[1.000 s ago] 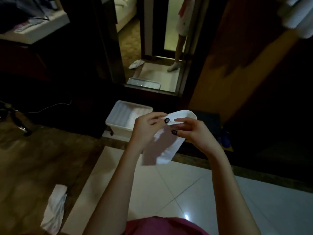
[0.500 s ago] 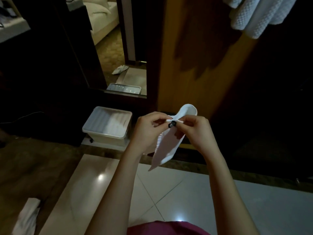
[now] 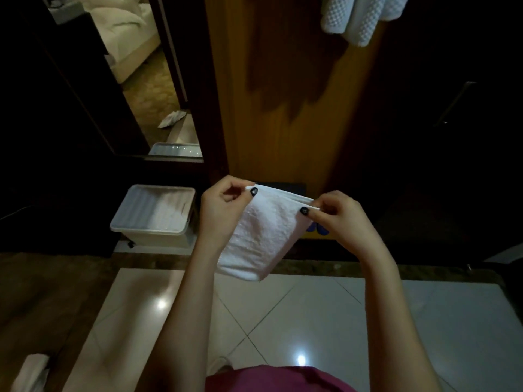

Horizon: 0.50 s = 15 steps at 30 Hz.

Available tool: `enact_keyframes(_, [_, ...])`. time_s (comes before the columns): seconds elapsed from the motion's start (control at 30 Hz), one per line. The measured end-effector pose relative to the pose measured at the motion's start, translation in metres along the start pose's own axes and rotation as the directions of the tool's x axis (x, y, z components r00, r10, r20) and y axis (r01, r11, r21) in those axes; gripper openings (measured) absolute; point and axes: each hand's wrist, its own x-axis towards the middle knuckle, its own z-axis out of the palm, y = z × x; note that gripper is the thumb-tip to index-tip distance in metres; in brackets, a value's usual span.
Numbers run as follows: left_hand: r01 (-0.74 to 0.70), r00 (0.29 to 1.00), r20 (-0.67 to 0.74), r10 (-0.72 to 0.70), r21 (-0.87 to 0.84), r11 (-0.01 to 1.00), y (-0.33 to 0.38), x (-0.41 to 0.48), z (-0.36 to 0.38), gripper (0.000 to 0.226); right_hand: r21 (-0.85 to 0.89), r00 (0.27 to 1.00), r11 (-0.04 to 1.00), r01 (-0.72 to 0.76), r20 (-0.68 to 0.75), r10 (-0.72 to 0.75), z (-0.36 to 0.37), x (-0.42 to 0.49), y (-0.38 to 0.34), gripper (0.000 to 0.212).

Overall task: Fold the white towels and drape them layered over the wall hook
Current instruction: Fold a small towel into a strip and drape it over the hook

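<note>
Towel [image 3: 263, 236] is spread out now, hanging just right of the plastic bin [image 3: 158, 240]; left hand [image 3: 223, 210] and right hand [image 3: 342, 219] each pinch a top corner, pulled apart instead of bunched together like before.

towel [image 3: 263, 236] between left hand [image 3: 223, 210] and right hand [image 3: 339, 219], tub [image 3: 154, 213] left of it, hung towels [image 3: 359, 18] above right

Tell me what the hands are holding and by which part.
A small white towel: the left hand pinches its top left corner, the right hand its top right corner, and the rest hangs down.
</note>
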Motion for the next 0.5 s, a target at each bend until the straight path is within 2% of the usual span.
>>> enact_keyframes(0.13, [-0.006,1.0,-0.003,0.006,0.01,1.0,-0.001,0.004,0.007,0.035,0.143,0.999,0.99,0.007,-0.046,0.0,-0.007,-0.003,0.004,0.021])
enact_keyframes(0.23, [-0.057,0.998,-0.002,0.057,0.066,0.996,0.002,0.008,0.012,0.044,0.166,0.988,0.984,0.064,-0.153,-0.038,-0.01,-0.002,0.002,0.024])
enact_keyframes(0.33, [-0.115,0.993,0.006,0.115,0.112,0.987,0.005,0.012,0.014,0.039,0.173,0.975,0.977,0.124,-0.204,-0.087,-0.015,0.001,0.0,0.02])
enact_keyframes(0.5, [-0.031,0.991,0.124,0.054,-0.184,0.982,0.008,0.009,0.016,0.03,0.157,0.983,0.98,0.123,-0.158,-0.098,-0.026,0.001,-0.001,0.011])
